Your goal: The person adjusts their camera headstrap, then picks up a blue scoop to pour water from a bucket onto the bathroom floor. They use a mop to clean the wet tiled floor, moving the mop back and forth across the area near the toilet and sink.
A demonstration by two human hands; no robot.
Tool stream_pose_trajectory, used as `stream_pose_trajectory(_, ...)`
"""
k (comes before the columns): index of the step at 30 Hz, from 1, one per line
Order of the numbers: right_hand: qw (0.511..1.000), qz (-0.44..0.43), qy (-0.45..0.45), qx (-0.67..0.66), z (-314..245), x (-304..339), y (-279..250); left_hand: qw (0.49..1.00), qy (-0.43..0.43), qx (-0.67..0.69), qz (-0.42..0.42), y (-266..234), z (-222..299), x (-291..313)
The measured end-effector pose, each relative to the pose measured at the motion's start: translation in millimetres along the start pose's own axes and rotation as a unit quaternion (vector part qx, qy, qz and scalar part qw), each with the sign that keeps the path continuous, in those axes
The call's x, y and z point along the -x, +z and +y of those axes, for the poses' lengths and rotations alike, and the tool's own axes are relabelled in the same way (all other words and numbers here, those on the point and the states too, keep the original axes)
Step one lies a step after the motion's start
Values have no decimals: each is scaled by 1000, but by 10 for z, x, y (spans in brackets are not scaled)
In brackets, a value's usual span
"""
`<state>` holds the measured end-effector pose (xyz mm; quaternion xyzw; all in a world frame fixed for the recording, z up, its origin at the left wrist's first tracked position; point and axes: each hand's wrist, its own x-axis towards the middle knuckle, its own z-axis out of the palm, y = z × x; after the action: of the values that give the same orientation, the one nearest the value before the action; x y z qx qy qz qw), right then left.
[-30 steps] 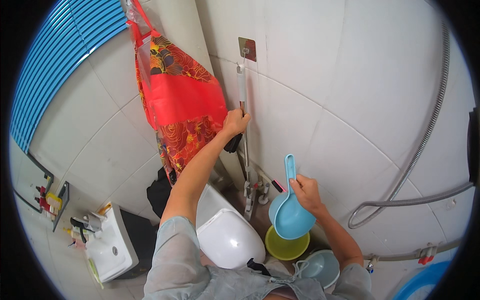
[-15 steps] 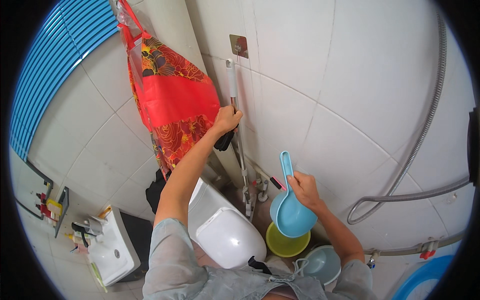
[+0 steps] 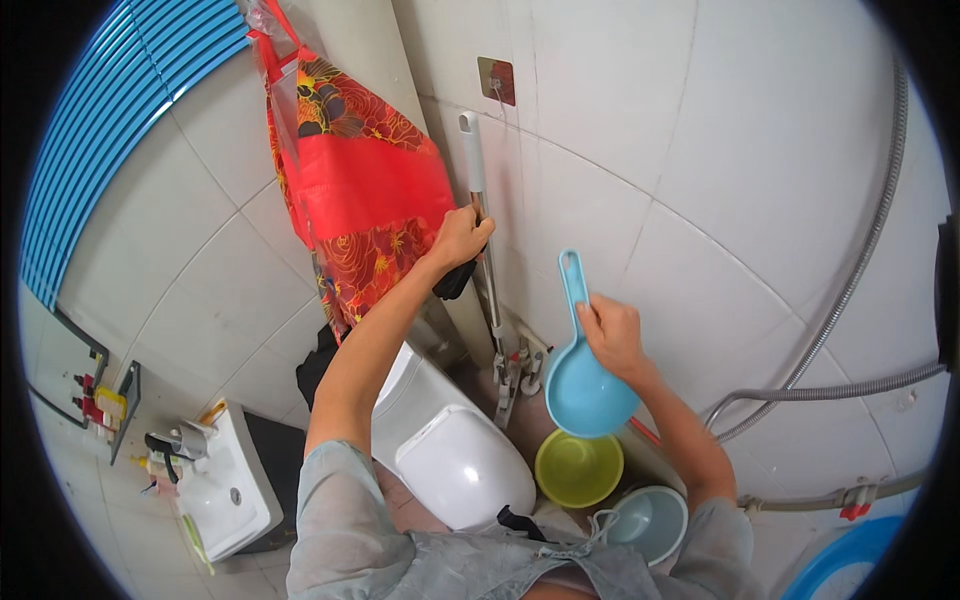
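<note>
— Where the head view looks down the tiled corner, what is gripped by the left hand (image 3: 458, 240)?

— A long metal pole with a pale grey cap (image 3: 480, 225) is clasped there, the fingers wrapped round it about halfway up; a dark grip or cloth is seen just under the palm, though which cannot be told. The pole is stood nearly upright against the white tiled wall (image 3: 700, 150), its top just below a small brown square wall hook (image 3: 497, 80).

— And the right hand (image 3: 612, 335)?

— It is closed on the handle of a light blue plastic scoop (image 3: 582, 385), the handle pointed up and the round bowl hung below the fist. The two hands are held well apart, each clamped on its own thing.

— What is found beneath the scoop?

— A round yellow-green plastic basin (image 3: 578, 467) is set on the floor just under it, and a pale blue-grey bucket (image 3: 650, 520) is placed beside that, nearer the person. A white toilet with its lid shut (image 3: 455, 460) is seen to the left of the basin, below the left forearm.

— What else is shown around them?

— A red plastic bag printed with flowers (image 3: 365, 190) is hung on the wall left of the pole, close beside the left hand. A flexible metal shower hose (image 3: 850, 290) is looped across the wall on the right. A small white washbasin with a dark tap (image 3: 215, 490) is seen at lower left, and a blue slatted panel (image 3: 110, 110) fills the upper left.
</note>
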<state>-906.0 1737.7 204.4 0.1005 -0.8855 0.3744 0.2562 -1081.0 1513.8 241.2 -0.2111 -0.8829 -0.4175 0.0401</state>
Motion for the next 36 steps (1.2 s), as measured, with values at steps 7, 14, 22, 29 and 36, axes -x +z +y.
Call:
stream_pose_trajectory(7,984,79,-85,136,-372,-1090,200,999,-37,29,-13,-308,323,633)
stream_pose_trajectory(14,973,102,-71,192,-583,-1736,492,999,15,3,44,-704,474,1152)
stream_pose_trajectory(22,975,75,-15,210,-574,-1935,642,998,13,8,54,-902,621,1459)
stream_pose_trajectory(29,979,66,-20,190,-678,-1902,664,997,1,51,53,-915,621,1560)
stream_pose_trajectory(36,978,74,0,197,-700,-1992,715,996,-45,79,18,-833,620,1658)
